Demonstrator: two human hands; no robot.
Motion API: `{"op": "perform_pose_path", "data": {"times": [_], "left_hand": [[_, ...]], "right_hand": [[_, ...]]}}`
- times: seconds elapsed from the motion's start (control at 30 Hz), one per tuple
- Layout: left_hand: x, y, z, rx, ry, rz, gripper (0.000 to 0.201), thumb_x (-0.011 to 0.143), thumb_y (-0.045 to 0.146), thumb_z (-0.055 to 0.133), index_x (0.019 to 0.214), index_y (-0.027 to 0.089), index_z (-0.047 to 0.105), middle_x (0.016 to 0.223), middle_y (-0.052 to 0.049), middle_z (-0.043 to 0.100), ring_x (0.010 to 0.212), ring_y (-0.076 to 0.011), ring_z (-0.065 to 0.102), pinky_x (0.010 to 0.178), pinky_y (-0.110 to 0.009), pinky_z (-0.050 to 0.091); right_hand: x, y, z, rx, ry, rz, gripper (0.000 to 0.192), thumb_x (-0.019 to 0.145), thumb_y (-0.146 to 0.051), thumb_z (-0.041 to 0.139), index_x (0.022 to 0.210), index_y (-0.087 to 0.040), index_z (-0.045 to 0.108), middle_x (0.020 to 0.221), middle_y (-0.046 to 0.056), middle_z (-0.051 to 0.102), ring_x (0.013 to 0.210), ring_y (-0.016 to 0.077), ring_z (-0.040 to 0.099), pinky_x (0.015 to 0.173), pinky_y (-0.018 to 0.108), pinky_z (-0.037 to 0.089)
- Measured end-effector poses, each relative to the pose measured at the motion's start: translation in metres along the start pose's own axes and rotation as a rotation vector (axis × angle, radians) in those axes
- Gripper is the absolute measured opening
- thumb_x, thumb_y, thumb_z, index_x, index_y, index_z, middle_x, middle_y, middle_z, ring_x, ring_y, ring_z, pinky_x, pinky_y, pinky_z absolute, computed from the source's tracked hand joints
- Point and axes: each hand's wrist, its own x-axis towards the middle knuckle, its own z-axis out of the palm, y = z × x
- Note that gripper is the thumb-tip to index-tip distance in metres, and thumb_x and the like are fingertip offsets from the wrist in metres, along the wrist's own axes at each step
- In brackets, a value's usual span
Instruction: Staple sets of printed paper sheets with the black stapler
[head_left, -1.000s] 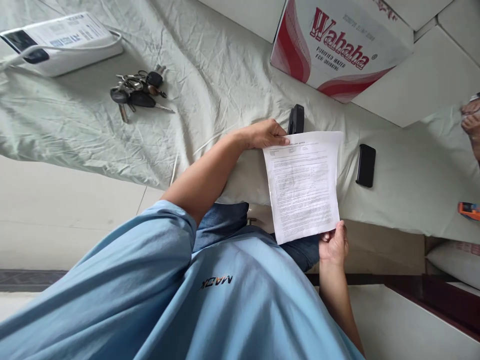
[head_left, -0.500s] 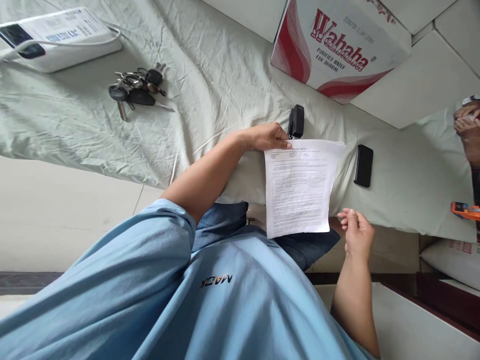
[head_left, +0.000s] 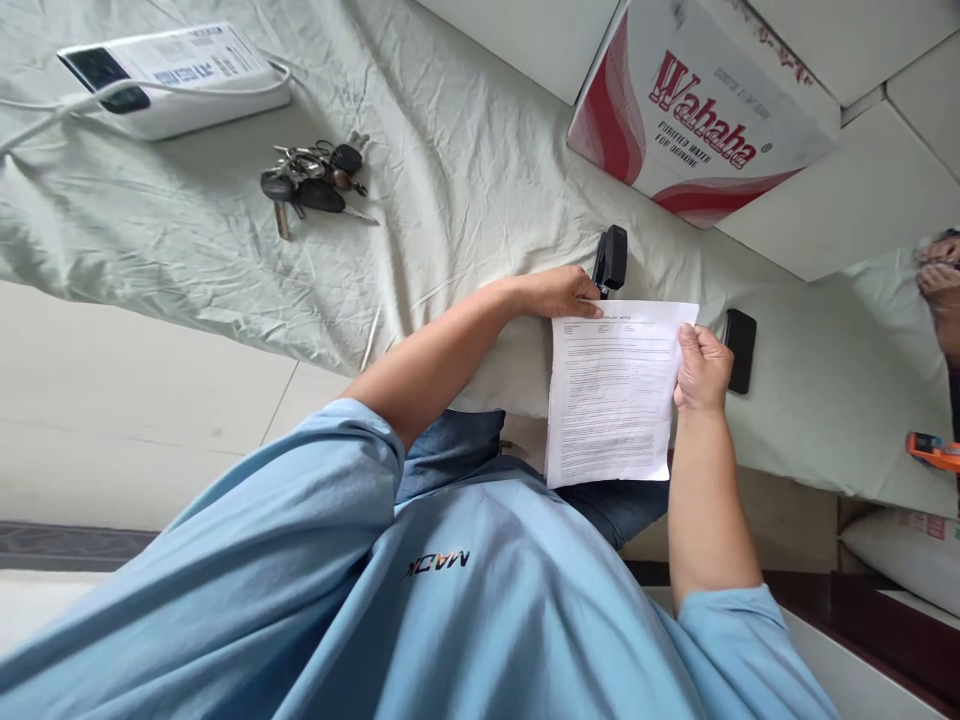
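The left hand [head_left: 559, 293] pinches the top left corner of a white printed paper sheet [head_left: 611, 395], and the right hand [head_left: 701, 368] is closed on the sheet's upper right edge, so the sheet hangs between them over the edge of the pale green bedsheet [head_left: 450, 160], just below a black stapler [head_left: 610, 258]. With only its top gripped, the lower half hangs free and could, by the look of it, curl or crease against the blue jeans [head_left: 607, 505], or tear if the hands pull apart.
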Motion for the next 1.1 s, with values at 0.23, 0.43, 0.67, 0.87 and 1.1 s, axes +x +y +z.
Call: {"op": "perform_pose_path", "data": {"times": [0.23,0.43,0.67,0.87,1.1], "left_hand": [[0.001,0.0,0.003,-0.06,0.18,-0.239,0.026,0.093,0.018,0.075,0.116,0.017,0.087,0.087,-0.005,0.08,0.076,-0.0182,0.07,0.078,-0.032,0.052],[0.007,-0.003,0.01,-0.001,0.309,-0.318,0.026,0.089,0.006,0.072,0.108,0.016,0.086,0.094,-0.005,0.084,0.086,-0.0184,0.075,0.087,-0.031,0.054],[0.009,-0.008,0.013,0.023,0.338,-0.301,0.014,0.084,0.008,0.076,0.086,0.019,0.085,0.085,-0.003,0.081,0.09,-0.0195,0.075,0.089,-0.032,0.053],[0.011,-0.005,0.014,-0.02,0.346,-0.326,0.019,0.08,0.004,0.07,0.076,0.019,0.08,0.072,-0.001,0.073,0.084,-0.0189,0.073,0.086,-0.032,0.054],[0.018,-0.009,0.023,0.02,0.49,-0.393,0.018,0.086,0.006,0.069,0.091,0.021,0.079,0.089,-0.004,0.081,0.088,-0.0194,0.073,0.087,-0.033,0.054]], "right_hand": [[0.011,0.025,-0.005,0.085,0.079,0.19,0.062,0.059,-0.074,0.103,0.07,-0.024,0.069,0.067,-0.005,0.059,0.064,0.014,0.053,0.059,0.03,0.048],[0.016,0.039,-0.006,0.109,0.13,0.292,0.05,0.053,-0.06,0.102,0.072,-0.023,0.074,0.066,-0.003,0.065,0.063,0.0154,0.058,0.056,0.031,0.051],[0.023,0.046,-0.003,0.11,0.101,0.324,0.046,0.06,-0.058,0.1,0.076,-0.024,0.073,0.068,-0.002,0.069,0.062,0.0196,0.065,0.058,0.037,0.06],[0.02,0.045,-0.001,0.143,0.096,0.377,0.037,0.059,-0.049,0.098,0.074,-0.024,0.076,0.064,-0.002,0.07,0.061,0.0203,0.066,0.056,0.036,0.061],[0.026,0.036,0.0,0.124,0.109,0.454,0.023,0.066,-0.033,0.094,0.071,-0.024,0.073,0.063,-0.003,0.07,0.061,0.0224,0.071,0.058,0.038,0.065]]}}
